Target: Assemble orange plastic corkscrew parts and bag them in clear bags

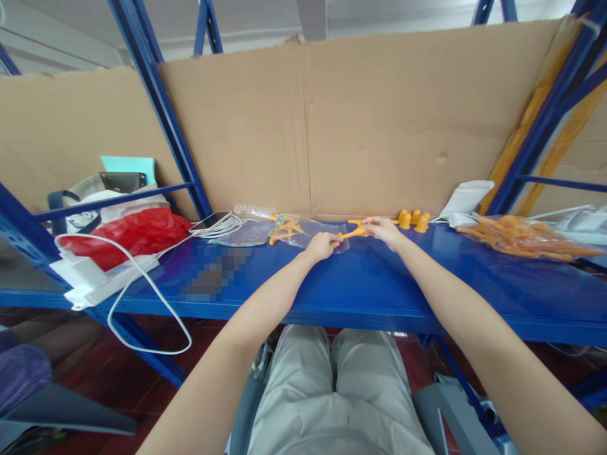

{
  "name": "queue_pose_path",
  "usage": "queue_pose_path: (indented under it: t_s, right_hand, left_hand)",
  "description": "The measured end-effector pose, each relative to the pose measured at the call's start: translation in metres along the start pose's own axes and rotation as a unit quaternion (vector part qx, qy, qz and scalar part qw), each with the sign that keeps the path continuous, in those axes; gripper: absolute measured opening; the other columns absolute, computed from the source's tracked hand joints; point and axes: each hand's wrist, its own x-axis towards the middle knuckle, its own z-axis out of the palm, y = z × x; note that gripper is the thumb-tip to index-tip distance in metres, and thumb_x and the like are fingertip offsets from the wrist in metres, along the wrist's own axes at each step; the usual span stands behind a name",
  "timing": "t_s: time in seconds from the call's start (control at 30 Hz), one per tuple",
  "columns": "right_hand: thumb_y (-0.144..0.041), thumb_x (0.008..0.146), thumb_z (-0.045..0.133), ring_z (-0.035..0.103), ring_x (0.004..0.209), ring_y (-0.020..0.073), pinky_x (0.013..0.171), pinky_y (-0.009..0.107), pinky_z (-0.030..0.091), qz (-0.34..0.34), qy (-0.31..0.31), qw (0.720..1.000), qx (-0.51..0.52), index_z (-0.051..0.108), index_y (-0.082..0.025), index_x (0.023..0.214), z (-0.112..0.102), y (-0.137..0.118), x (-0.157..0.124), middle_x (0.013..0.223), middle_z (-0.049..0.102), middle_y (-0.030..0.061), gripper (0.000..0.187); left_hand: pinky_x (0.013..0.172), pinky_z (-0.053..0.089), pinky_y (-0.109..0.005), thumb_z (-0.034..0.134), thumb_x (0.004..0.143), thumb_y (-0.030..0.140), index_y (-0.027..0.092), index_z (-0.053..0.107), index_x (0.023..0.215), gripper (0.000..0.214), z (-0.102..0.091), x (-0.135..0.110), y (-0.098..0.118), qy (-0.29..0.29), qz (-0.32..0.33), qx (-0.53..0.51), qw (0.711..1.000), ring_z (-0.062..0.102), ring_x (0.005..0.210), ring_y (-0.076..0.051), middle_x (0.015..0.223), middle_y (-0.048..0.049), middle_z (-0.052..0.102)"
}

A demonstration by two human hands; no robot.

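Note:
An orange plastic piece (356, 232) with thin arms stretches between my two hands over the blue shelf. My left hand (323, 245) pinches its left end, beside a clear plastic bag (313, 231). Around the other end my right hand (384, 230) is closed, its fingertips partly covering the piece. More orange plastic parts (287, 229) lie at the clear bag, left of my left hand. Several small orange bell-shaped pieces (421, 224) stand just right of my right hand.
A filled bag of orange pieces (516, 237) lies at the right near a white object (467, 196). On the left are a red bag (137, 237), a white power strip (114, 284) and coiled white cable (222, 226). Cardboard (370, 126) walls the back between blue posts (165, 107).

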Motion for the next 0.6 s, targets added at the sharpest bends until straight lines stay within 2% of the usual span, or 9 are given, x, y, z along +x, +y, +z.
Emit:
queue_pose_path:
  t_s: [0.13, 0.23, 0.3, 0.37, 0.47, 0.6]
  right_hand:
    - [-0.012, 0.081, 0.065, 0.066, 0.062, 0.0121, 0.061, 0.022, 0.054, 0.034, 0.001, 0.999, -0.008, 0.066, -0.017, 0.08, -0.002, 0.001, 0.001, 0.079, 0.074, 0.0057, 0.005]
    - [-0.013, 0.08, 0.066, 0.067, 0.062, 0.0135, 0.06, 0.023, 0.055, 0.028, 0.009, 1.0, -0.007, 0.066, -0.017, 0.076, -0.004, 0.003, 0.005, 0.076, 0.074, 0.0061, 0.006]
    - [-0.011, 0.079, 0.065, 0.068, 0.065, 0.0139, 0.061, 0.023, 0.056, 0.017, 0.024, 1.0, -0.003, 0.066, -0.017, 0.075, -0.004, 0.003, 0.007, 0.075, 0.074, 0.0057, 0.007]
    - [-0.007, 0.077, 0.064, 0.069, 0.067, 0.0138, 0.063, 0.023, 0.057, 0.011, 0.043, 0.999, -0.001, 0.065, -0.017, 0.076, -0.004, 0.003, 0.008, 0.076, 0.073, 0.005, 0.01]
    - [-0.004, 0.076, 0.061, 0.07, 0.067, 0.0132, 0.064, 0.022, 0.056, 0.011, 0.071, 0.997, -0.01, 0.065, -0.016, 0.076, -0.004, 0.002, 0.009, 0.075, 0.073, 0.0043, 0.013]
    - [-0.004, 0.075, 0.059, 0.069, 0.066, 0.0129, 0.062, 0.022, 0.056, 0.01, 0.083, 0.996, -0.017, 0.065, -0.015, 0.076, -0.004, 0.001, 0.008, 0.075, 0.073, 0.0048, 0.012]
  left_hand:
    - [0.098, 0.048, -0.029, 0.059, 0.09, 0.018, 0.027, 0.075, 0.11, 0.027, -0.002, -0.004, 0.005, 0.001, -0.005, 0.033, 0.999, 0.067, 0.109, -0.02, 0.114, -0.0024, 0.074]
    - [0.095, 0.049, -0.029, 0.055, 0.092, 0.019, 0.026, 0.072, 0.114, 0.029, -0.004, -0.007, 0.01, 0.005, 0.014, 0.043, 0.999, 0.068, 0.105, -0.02, 0.11, -0.0029, 0.074]
    - [0.092, 0.051, -0.029, 0.056, 0.092, 0.024, 0.023, 0.069, 0.117, 0.028, -0.005, -0.009, 0.014, 0.023, 0.01, 0.054, 0.998, 0.068, 0.104, -0.021, 0.111, -0.0053, 0.073]
    - [0.089, 0.052, -0.03, 0.057, 0.091, 0.032, 0.018, 0.064, 0.118, 0.031, -0.005, -0.011, 0.018, 0.033, -0.021, 0.073, 0.997, 0.068, 0.104, -0.023, 0.112, -0.0095, 0.072]
    - [0.085, 0.053, -0.033, 0.055, 0.09, 0.043, 0.015, 0.063, 0.114, 0.038, -0.004, -0.013, 0.023, -0.008, -0.062, 0.108, 0.992, 0.068, 0.103, -0.027, 0.108, -0.0137, 0.072]
    - [0.087, 0.053, -0.035, 0.047, 0.092, 0.045, 0.014, 0.07, 0.103, 0.04, -0.005, -0.012, 0.028, -0.063, -0.066, 0.144, 0.985, 0.067, 0.107, -0.03, 0.109, -0.0158, 0.072]
